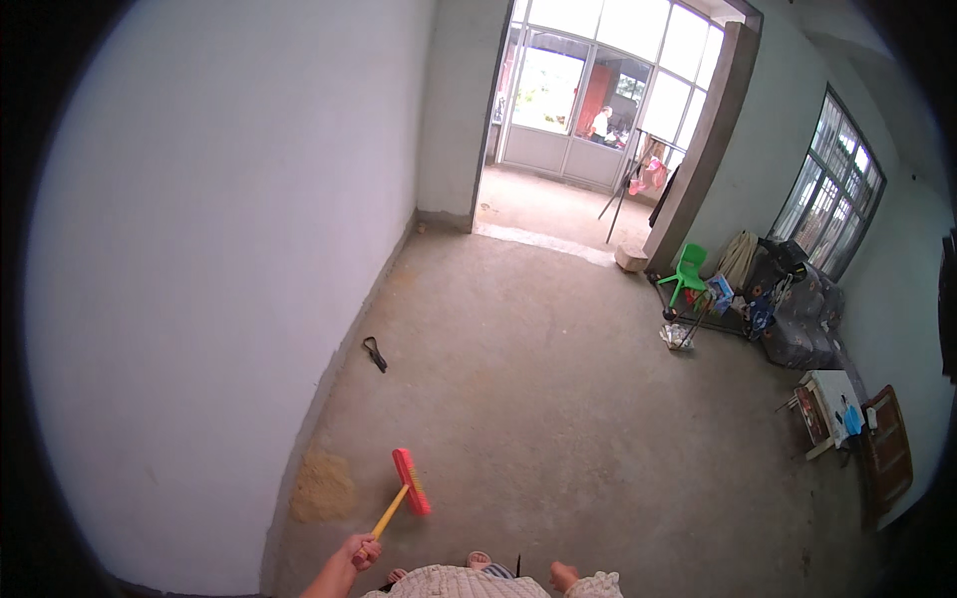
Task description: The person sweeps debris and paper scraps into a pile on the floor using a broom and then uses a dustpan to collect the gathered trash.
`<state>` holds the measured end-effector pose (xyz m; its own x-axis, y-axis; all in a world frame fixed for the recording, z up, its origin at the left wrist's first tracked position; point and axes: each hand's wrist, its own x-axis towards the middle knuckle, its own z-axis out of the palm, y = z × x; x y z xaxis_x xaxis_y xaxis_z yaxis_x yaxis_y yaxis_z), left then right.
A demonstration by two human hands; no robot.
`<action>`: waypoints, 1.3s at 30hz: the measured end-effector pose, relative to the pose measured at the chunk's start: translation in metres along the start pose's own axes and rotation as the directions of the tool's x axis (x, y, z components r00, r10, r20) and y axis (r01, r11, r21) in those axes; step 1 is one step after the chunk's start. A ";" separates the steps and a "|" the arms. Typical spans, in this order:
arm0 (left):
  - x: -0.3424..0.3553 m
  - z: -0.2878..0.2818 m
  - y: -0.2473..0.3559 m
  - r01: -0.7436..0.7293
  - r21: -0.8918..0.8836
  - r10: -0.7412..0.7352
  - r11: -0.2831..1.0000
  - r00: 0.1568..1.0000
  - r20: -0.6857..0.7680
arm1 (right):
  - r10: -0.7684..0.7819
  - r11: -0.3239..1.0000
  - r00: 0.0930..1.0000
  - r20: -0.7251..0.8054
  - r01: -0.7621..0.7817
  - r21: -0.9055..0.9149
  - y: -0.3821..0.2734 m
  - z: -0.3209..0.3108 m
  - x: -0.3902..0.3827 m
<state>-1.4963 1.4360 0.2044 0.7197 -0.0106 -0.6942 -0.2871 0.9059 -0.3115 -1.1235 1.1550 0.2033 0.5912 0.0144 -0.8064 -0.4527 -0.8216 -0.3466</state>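
My left hand (361,551) is closed around the yellow handle of a floor brush (391,511). The brush has a long red head with yellowish bristles, reaching out ahead of the hand just above or on the concrete floor. To the left of the brush head, by the wall, lies a sandy yellow-brown patch (324,486). My right hand (563,575) hangs low beside my body with its fingers curled in, and nothing shows in it. Below, my sandalled feet show partly past my light patterned clothing.
A white wall (229,249) runs along the left. A black strap-like thing (374,354) lies near it. At right stand a green chair (688,271), a dark sofa (797,329), a small table (832,404) and a brown wooden panel (885,448). A wide doorway opens ahead; a person (600,124) is beyond.
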 end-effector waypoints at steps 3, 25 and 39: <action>-0.019 0.004 0.005 -0.051 -0.008 0.050 0.999 0.996 -0.077 | 0.019 1.000 1.000 -0.017 -0.019 0.007 0.011 0.007 -0.013; -0.070 -0.061 0.084 -0.103 -0.043 0.102 0.994 0.995 -0.007 | 0.113 0.951 0.988 0.110 -0.139 0.277 0.053 0.056 -0.034; -0.131 -0.086 0.112 -0.218 -0.166 0.206 0.962 0.975 -0.087 | 0.089 0.989 0.996 0.016 -0.091 0.116 0.020 0.039 -0.076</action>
<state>-1.6770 1.5021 0.2042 0.5872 0.1398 -0.7973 -0.5382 0.8031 -0.2556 -1.2038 1.1596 0.2389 0.5373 -0.0496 -0.8419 -0.5785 -0.7481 -0.3251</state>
